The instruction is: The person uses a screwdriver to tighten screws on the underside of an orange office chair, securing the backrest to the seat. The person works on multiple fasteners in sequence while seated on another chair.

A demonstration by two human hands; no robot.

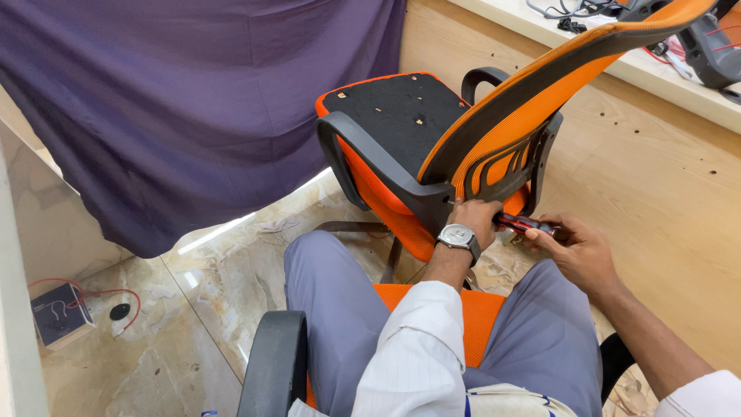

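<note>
Head view: looking down over the person's lap, an orange office chair (432, 147) tipped on its side just ahead of the knees, and that chair is our landmark
Chair seat: its black underside (397, 112) faces up and toward the camera, with small holes showing in the panel
Chair back: the orange mesh backrest (540, 93) sweeps up to the right of the seat, its black ribbed frame (502, 170) at the lower end
Armrests: one grey armrest (370, 166) curves along the near edge of the seat, another (482, 77) peeks out beyond it
Left hand (475, 216): pressed against the chair where the back frame meets the seat, fingers curled tight around the joint, a wristwatch (459, 235) on the wrist
Right hand (579, 251): just right of the left hand, below the back frame, fingers clenched round the handle of a screwdriver (525, 225)
Screwdriver: red and black handle, lying level, its tip pointing left toward the left hand at the chair joint; the tip itself is hidden behind the fingers
Legs: grey trousers (340, 309) below the chair, the person seated on a second orange chair (478, 316) with a black armrest (274, 363)
Left of the chair: a purple cloth (193, 100) hangs down to the marble floor (193, 309)
Far left of the chair: a small blue box (58, 313) with red wire on the floor
Right of the chair: a wooden panel (656, 177) under a pale counter (656, 66) carrying cables
</note>
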